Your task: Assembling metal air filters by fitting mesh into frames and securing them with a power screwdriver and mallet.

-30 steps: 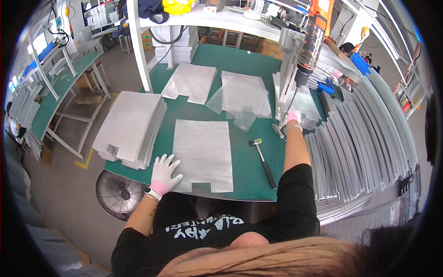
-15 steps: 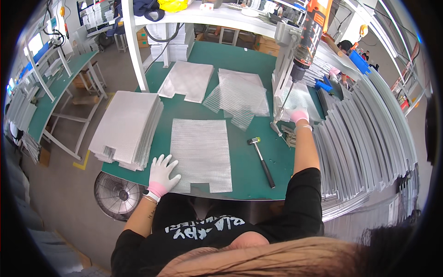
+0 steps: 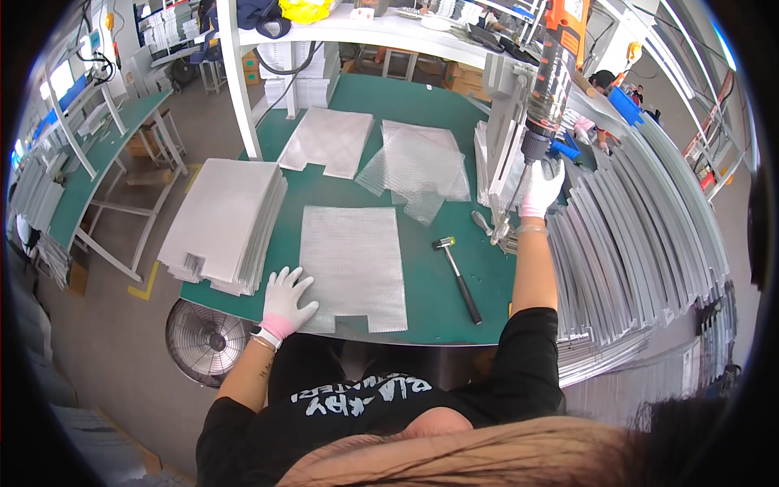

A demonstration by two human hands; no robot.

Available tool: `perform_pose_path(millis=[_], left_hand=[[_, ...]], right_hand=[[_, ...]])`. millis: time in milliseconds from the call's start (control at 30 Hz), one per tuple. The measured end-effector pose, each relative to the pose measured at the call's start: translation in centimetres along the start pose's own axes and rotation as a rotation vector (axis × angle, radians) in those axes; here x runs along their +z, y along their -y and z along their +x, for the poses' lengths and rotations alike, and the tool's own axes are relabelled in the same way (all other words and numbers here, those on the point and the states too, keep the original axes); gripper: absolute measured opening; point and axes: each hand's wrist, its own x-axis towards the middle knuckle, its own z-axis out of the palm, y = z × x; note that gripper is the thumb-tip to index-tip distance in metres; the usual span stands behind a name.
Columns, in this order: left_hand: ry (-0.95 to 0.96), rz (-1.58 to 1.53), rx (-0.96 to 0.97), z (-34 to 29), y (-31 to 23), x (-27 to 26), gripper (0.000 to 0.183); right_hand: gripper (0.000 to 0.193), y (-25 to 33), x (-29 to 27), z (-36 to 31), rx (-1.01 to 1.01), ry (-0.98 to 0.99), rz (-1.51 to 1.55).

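My left hand [image 3: 286, 303], in a white glove with a pink cuff, lies with spread fingers at the lower left edge of a silvery mesh sheet [image 3: 353, 264]. That sheet is flat on the green table and has a notch in its near edge. On the right, my gloved right hand [image 3: 541, 191] is raised just under the chuck of an orange and black power drill [image 3: 549, 97]. Its fingers point up and look apart; whether they touch the drill is unclear. A hammer [image 3: 460, 284] with a black handle rests between my arms.
A tall stack of mesh sheets [image 3: 223, 219] stands at the left. Farther back lie another sheet [image 3: 329, 140] and an overlapping pile [image 3: 422, 162]. Long grey metal profiles [image 3: 649, 227] crowd the right side. A floor fan [image 3: 213, 341] stands below the table's left edge.
My right hand has moved up from low beside the metal stand to beneath the drill chuck, and its fingers have spread. The drill has shifted slightly. My left hand stays on the sheet's edge.
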Motion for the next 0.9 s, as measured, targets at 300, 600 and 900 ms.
perform_pose_path(millis=[300,600,900], left_hand=[[0.045,0.134,0.011,2.3,-3.6,-5.4,0.059],[-0.453,-1.823,-0.022,0.2,-12.5,-8.3,0.07],[-0.277,-1.398,-0.393,-2.8,-5.6,-5.7,0.068]], right_hand=[[0.037,10.9,2.6,-15.4,0.779,0.252,1.072],[0.085,18.4,-0.3,-34.6,0.03,0.9,0.361],[0.097,20.1,-3.6,-25.7,0.535,1.033,-0.3]])
